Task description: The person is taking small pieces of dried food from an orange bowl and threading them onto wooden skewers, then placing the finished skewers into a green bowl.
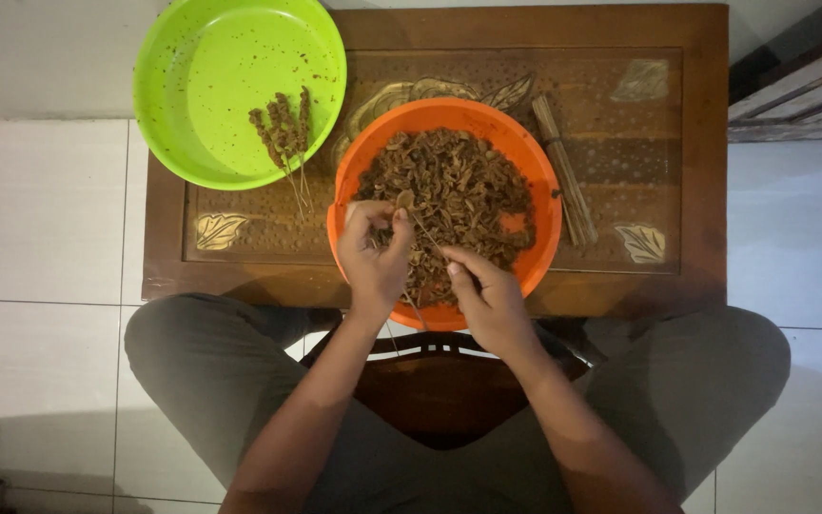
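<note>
Holding brown pieces, orange bowl (535,243); skewers (283,128) in green bowl (211,67).

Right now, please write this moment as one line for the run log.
left hand: pinches brown piece | right hand: holds thin skewer | orange bowl: brown pieces | green bowl: filled skewers

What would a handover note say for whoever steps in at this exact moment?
Left hand: pinching a brown piece over the orange bowl.
Right hand: gripping a thin skewer, tip at that piece.
Orange bowl: on the wooden table, heaped with brown pieces.
Done: a few filled skewers lie in the green bowl.
Left: most pieces still loose; a bundle of bare sticks lies right of the orange bowl.
</note>
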